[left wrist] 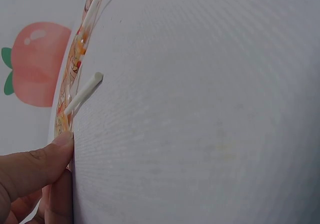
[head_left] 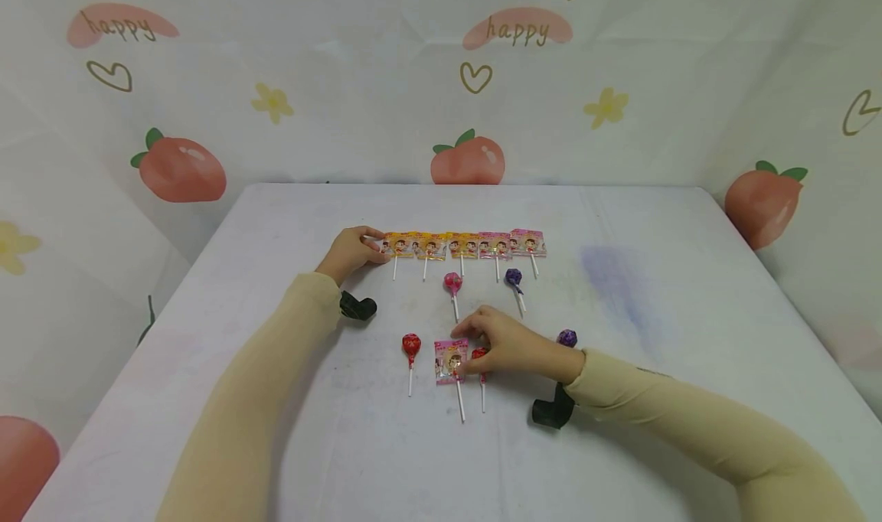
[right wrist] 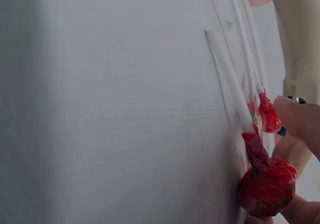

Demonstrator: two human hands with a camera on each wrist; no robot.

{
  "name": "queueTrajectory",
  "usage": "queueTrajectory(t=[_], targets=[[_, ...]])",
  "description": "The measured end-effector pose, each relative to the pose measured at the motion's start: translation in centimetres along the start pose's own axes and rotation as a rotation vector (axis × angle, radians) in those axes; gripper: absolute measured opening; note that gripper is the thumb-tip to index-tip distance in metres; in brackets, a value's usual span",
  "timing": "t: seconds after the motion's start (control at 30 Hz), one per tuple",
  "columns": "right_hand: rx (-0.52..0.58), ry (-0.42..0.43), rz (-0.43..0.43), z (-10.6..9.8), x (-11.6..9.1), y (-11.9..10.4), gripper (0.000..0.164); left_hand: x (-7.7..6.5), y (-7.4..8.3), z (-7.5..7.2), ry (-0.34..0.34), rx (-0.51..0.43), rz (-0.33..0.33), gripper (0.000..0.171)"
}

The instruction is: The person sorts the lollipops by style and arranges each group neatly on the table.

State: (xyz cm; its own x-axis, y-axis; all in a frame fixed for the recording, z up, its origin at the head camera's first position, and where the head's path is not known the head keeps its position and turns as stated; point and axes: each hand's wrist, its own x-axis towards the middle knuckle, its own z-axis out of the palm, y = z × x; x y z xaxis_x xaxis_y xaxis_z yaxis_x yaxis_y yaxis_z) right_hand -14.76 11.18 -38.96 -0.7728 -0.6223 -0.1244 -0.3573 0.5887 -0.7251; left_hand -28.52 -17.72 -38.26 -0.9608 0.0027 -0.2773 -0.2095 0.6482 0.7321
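Note:
My left hand (head_left: 351, 252) is at the left end of a row of flat-wrapped lollipops, its thumb and fingers pinching the edge of the outermost orange-wrapped lollipop (head_left: 397, 244). In the left wrist view the thumb presses that lollipop's wrapper (left wrist: 62, 119). Two more orange-wrapped lollipops and two pink-wrapped lollipops (head_left: 527, 243) continue the row. Nearer the front, my right hand (head_left: 513, 346) pinches a pink square-wrapped lollipop (head_left: 448, 357) by its right side, stick pointing forward. Under the right hand lies a red round lollipop (head_left: 483, 380), partly hidden; it looms close in the right wrist view (right wrist: 267, 186).
Another red round lollipop (head_left: 411, 344) lies left of the pink packet. A pink round lollipop (head_left: 452, 282) and a purple one (head_left: 514, 277) lie below the row. A second purple lollipop (head_left: 567, 338) sits beside the right wrist. The white tabletop (head_left: 654, 430) meets a patterned cloth behind.

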Motion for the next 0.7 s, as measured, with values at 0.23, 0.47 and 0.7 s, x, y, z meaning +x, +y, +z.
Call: queueTrajectory(t=[0.23,0.47,0.7], targets=[[-0.066,-0.004,0.011,0.34,-0.09,-0.57,0.049,0.12,-0.06,0.01,0.000,-0.006,-0.004,0.052],[-0.101,-0.002,0.007,0.49,-0.04,-0.81,0.048,0.11,-0.12,-0.12,-0.006,0.010,0.002,0.052],[-0.075,-0.008,0.003,0.53,0.22,-0.76,0.048,0.23,-0.25,-0.06,-0.010,0.010,0.001,0.053]])
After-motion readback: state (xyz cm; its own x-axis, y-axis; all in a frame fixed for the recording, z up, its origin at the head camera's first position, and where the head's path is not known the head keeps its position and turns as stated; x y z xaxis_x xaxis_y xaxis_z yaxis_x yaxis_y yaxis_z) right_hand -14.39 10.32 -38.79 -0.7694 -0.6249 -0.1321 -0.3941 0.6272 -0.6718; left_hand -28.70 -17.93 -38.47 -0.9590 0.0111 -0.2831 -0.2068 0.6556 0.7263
